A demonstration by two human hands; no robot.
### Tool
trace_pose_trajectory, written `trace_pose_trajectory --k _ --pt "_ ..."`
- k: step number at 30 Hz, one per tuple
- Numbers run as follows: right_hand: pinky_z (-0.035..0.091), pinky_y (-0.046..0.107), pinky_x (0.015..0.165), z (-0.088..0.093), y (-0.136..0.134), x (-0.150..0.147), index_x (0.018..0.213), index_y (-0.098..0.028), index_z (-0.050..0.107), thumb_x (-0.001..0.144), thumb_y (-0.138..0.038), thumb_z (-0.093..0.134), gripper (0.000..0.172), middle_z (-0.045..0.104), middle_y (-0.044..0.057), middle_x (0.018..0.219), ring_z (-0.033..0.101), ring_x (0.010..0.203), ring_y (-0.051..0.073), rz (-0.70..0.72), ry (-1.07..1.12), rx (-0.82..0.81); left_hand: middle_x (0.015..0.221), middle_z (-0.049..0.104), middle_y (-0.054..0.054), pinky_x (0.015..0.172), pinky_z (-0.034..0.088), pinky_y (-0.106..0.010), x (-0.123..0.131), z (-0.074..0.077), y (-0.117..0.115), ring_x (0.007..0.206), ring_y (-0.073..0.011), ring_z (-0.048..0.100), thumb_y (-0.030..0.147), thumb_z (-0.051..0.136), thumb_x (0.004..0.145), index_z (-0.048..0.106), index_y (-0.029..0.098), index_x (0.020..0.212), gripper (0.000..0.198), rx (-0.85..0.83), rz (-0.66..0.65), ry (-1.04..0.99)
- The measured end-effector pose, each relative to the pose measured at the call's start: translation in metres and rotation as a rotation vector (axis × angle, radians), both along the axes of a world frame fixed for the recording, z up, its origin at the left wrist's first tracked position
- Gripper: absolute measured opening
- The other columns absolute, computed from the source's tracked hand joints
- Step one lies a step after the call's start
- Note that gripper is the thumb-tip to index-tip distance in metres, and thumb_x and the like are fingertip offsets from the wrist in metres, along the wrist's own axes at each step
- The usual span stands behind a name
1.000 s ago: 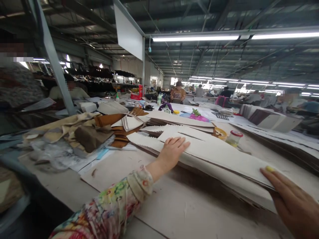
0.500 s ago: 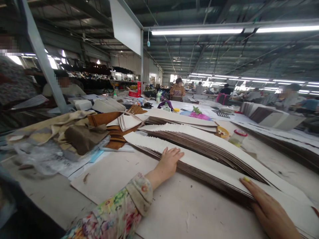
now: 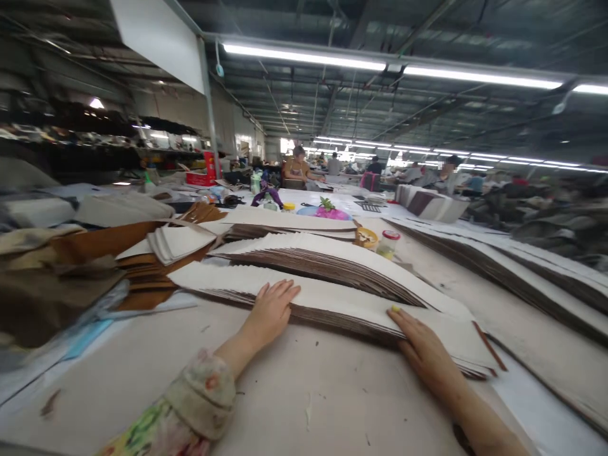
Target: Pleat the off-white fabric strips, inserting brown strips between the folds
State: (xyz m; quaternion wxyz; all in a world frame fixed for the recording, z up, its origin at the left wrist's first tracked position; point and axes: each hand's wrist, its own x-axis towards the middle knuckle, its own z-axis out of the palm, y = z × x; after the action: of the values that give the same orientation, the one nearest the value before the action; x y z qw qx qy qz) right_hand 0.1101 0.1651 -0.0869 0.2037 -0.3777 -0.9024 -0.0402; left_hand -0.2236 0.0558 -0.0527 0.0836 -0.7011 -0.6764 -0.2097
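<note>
A long stack of fanned strips (image 3: 332, 296), white on top with brown edges, lies across the table in front of me. My left hand (image 3: 272, 311) rests on its near edge left of the middle, fingers stretched over the white face. Toward the right end, my right hand (image 3: 425, 345) lies with straight fingers on the same stack, its thumb by the near side. Something small and yellow is on one of its fingertips. Just behind is a second fanned stack (image 3: 342, 259), bowed and touching the first. A thin reddish-brown strip (image 3: 489, 346) sticks out at the right end.
Folded brown pieces (image 3: 147, 285) and crumpled cloth (image 3: 52, 297) lie at left. Behind the stacks stand a yellow tape roll (image 3: 367, 237) and a red-lidded jar (image 3: 388, 244). More long stacks (image 3: 513, 266) lie at right. A person (image 3: 298, 168) sits farther back.
The view has turned to the right, so the stacks and both hands appear farther left. Both hands stay on the front stack, and its right end now shows.
</note>
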Motion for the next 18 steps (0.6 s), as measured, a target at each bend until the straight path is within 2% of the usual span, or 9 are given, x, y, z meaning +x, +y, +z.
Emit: trace_pose_trajectory --k 3,6,8,10,13,18 --pt "0.029 0.044 0.1 0.015 -0.009 -0.003 0.13 -0.023 0.036 0.086 -0.036 0.036 0.046 0.039 0.008 0.134 0.032 0.124 0.022 -0.027 0.029 -0.064 0.136 0.037 -0.006 0.102 0.021 -0.046 -0.003 0.001 0.001 0.125 -0.0203 0.031 0.021 0.033 0.083 0.041 0.022 0.125 0.043 -0.046 -0.019 0.066" --pt "0.016 0.047 0.104 0.021 -0.011 -0.003 0.133 -0.022 0.031 0.09 -0.037 0.027 0.046 0.035 0.007 0.137 0.022 0.128 0.023 -0.184 0.165 -0.011 0.136 0.037 -0.006 0.102 0.021 -0.046 -0.006 0.0 0.003 0.125 -0.0215 0.031 0.038 0.033 0.086 0.04 0.023 0.126 0.044 -0.058 -0.023 0.092" --pt "0.014 0.049 0.104 0.019 -0.009 -0.002 0.133 -0.017 0.032 0.09 -0.036 0.024 0.047 0.035 0.01 0.136 0.02 0.129 0.025 -0.262 0.178 -0.082 0.135 0.038 -0.006 0.102 0.021 -0.046 -0.007 -0.001 0.005 0.125 -0.0217 0.032 0.044 0.032 0.086 0.041 0.023 0.126 0.046 -0.051 -0.015 0.102" --pt "0.019 0.049 0.102 0.014 -0.007 -0.001 0.13 -0.013 0.037 0.089 -0.038 0.027 0.049 0.037 0.014 0.134 0.024 0.127 0.027 -0.265 0.138 -0.17 0.135 0.038 -0.005 0.102 0.021 -0.047 -0.006 -0.003 0.007 0.125 -0.0219 0.032 0.044 0.031 0.086 0.042 0.023 0.126 0.046 -0.041 0.0 0.115" --pt "0.02 0.046 0.102 0.008 -0.006 0.001 0.131 -0.012 0.036 0.089 -0.04 0.029 0.05 0.034 0.012 0.136 0.023 0.128 0.025 -0.254 0.123 -0.198 0.134 0.039 -0.005 0.101 0.022 -0.048 -0.008 -0.01 0.01 0.124 -0.0236 0.033 0.043 0.03 0.086 0.042 0.023 0.125 0.046 -0.021 0.02 0.137" --pt "0.021 0.044 0.102 0.016 -0.007 0.006 0.131 -0.016 0.036 0.089 -0.041 0.032 0.049 0.032 0.01 0.138 0.024 0.127 0.024 -0.236 0.152 -0.227 0.131 0.044 -0.004 0.099 0.022 -0.051 -0.017 -0.018 0.021 0.122 -0.0257 0.036 0.041 0.027 0.085 0.042 0.025 0.124 0.045 -0.001 0.024 0.173"
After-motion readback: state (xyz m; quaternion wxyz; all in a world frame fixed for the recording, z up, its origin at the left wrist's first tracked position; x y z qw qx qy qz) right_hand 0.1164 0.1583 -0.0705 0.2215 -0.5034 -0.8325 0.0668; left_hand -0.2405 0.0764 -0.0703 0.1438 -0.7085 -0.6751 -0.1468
